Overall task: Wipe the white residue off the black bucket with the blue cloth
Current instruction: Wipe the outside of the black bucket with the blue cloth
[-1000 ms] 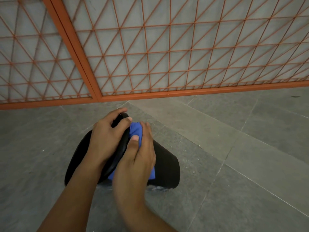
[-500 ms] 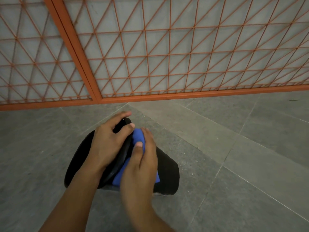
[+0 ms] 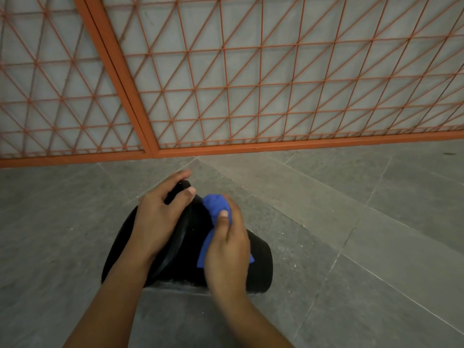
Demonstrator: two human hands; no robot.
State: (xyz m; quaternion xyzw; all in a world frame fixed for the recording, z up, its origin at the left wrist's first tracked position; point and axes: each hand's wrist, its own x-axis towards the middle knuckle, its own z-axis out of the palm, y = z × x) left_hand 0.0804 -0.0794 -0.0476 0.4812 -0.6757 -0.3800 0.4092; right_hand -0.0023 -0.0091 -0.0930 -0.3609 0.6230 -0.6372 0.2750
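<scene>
Black plastic bucket [image 3: 258, 264] lying on its side on the grey tiled floor [image 3: 351, 247], mouth toward the left, interior hidden. Left hand [image 3: 160, 217] curls over the rim, gripping it. Right hand [image 3: 229, 249] clasps the bunched blue cloth [image 3: 216, 204] against the bucket's upper wall. Orange lattice fence [image 3: 251, 84] behind.

There is only one view, from a camera on the person's head. It looks forward and steeply down, close above the black bucket [image 3: 258, 262] that lies on the grey tiled floor [image 3: 376, 247]. Beyond the bucket, the orange lattice fence [image 3: 251, 84] fills the upper half of the wide-angle picture.
</scene>
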